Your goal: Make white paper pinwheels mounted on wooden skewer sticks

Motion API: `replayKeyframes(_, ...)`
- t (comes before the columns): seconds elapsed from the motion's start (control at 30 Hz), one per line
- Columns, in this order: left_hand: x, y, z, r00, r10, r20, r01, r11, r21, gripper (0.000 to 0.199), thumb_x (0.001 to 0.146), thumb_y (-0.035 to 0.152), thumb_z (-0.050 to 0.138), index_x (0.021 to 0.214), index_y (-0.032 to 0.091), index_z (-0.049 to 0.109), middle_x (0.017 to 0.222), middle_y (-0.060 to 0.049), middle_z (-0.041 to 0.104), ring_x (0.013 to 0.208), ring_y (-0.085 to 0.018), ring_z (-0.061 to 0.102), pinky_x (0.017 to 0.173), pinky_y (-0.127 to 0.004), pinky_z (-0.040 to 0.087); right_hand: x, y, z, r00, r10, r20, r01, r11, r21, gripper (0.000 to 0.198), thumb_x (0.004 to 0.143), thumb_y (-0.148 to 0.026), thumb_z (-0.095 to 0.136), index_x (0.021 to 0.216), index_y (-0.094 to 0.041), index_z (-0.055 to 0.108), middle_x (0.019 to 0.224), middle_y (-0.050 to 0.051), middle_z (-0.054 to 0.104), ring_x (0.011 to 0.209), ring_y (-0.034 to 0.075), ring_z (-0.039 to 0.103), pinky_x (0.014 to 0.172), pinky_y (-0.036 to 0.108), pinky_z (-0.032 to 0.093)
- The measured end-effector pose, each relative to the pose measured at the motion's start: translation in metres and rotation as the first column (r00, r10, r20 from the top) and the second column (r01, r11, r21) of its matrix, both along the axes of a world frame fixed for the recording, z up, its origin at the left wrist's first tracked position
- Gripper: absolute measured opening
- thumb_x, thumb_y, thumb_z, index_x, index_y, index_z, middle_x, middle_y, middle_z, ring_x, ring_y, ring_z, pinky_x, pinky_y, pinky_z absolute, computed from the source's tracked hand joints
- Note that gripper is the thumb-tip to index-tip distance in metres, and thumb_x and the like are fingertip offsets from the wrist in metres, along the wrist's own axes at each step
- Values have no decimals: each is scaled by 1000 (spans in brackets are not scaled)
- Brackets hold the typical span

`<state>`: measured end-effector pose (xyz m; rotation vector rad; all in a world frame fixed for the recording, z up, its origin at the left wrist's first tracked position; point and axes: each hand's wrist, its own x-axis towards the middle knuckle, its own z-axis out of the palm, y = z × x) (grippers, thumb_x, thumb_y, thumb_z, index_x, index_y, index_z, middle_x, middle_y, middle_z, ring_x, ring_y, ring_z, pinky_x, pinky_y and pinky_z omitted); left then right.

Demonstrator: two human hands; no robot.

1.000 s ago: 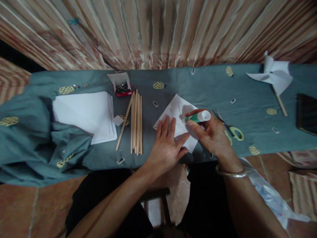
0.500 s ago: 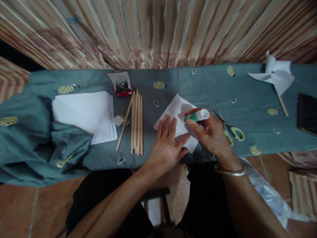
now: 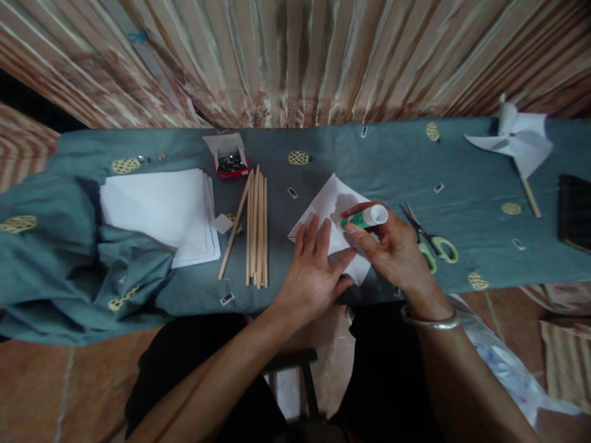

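Observation:
A white paper square [image 3: 333,192] lies turned cornerwise on the cloth in front of me. My left hand [image 3: 316,264] rests flat on its lower left part, fingers spread. In my right hand [image 3: 392,243] is a green and white glue stick [image 3: 367,216], gripped between thumb and fingers and tilted over the middle of the paper. The glue stick's lower tip is hidden by my fingers, so I cannot tell whether it touches the sheet. Scissors [image 3: 434,243] with pale green handles lie just right of my right hand.
Left of the paper are several wooden sticks [image 3: 258,227], a red box [image 3: 232,165] of small metal pieces and a stack of white paper [image 3: 157,212]. A paper pinwheel [image 3: 524,144] lies at the far right, near a dark object [image 3: 575,212]. Bunched cloth [image 3: 83,258] covers the left end.
The glue stick and my right hand have shifted very slightly over the paper. My left hand stays put on the sheet; the whole view has moved a little.

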<state>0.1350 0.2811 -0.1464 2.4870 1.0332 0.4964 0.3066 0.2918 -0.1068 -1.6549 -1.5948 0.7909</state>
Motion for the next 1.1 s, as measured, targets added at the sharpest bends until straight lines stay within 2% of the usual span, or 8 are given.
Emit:
replayKeyframes(0.27, 1, 0, 2, 1000, 7, 2, -7, 1000, -11, 52, 85, 41, 68, 134, 27, 55, 163, -12, 16, 149, -44, 11, 115, -70, 19, -3, 0, 7, 998, 29, 47, -29, 1000, -11, 30, 88, -46, 63, 105, -22, 64, 96, 5, 72, 85, 21, 67, 68, 31, 52)
replayKeyframes(0.47, 1, 0, 4, 1000, 3, -12, -3, 1000, -18, 54, 85, 41, 68, 135, 26, 54, 162, -13, 18, 149, -44, 13, 115, -71, 20, -4, -1, 11, 993, 47, 105, -47, 999, -11, 27, 89, -45, 61, 104, -23, 65, 94, 5, 72, 79, 20, 66, 60, 30, 49)
replayKeyframes(0.7, -1, 1, 5, 1000, -4, -7, 3, 1000, -25, 53, 86, 42, 66, 136, 27, 54, 163, -12, 18, 150, -43, 12, 115, -71, 21, -1, -5, 10, 988, 74, 138, -76, 997, 10, 27, 90, -45, 60, 104, -23, 65, 90, 4, 72, 78, 20, 66, 64, 32, 50)
replayKeyframes(0.83, -1, 0, 5, 1000, 3, -11, -4, 1000, -25, 53, 86, 42, 67, 135, 28, 54, 163, -12, 19, 149, -44, 12, 115, -70, 20, 1, -6, 12, 984, 75, 162, -77, 997, 8, 29, 91, -47, 58, 104, -23, 65, 84, 3, 70, 66, 17, 62, 58, 29, 46)
replayKeyframes(0.97, 0, 0, 4, 1000, 5, -8, -5, 1000, -18, 53, 86, 42, 66, 136, 29, 54, 163, -11, 19, 150, -44, 11, 115, -70, 20, 3, -6, 13, 979, 59, 196, -63, 998, 15, 28, 90, -47, 59, 103, -22, 65, 75, 0, 67, 48, 11, 49, 49, 27, 40)
replayKeyframes(1.1, 0, 0, 4, 1000, 7, -10, -7, 1000, -19, 53, 85, 41, 68, 134, 28, 56, 162, -13, 20, 149, -44, 11, 115, -70, 19, 4, -8, 12, 978, 34, 207, -44, 998, 43, 26, 90, -45, 60, 102, -23, 65, 71, -1, 66, 47, 11, 50, 50, 27, 42)
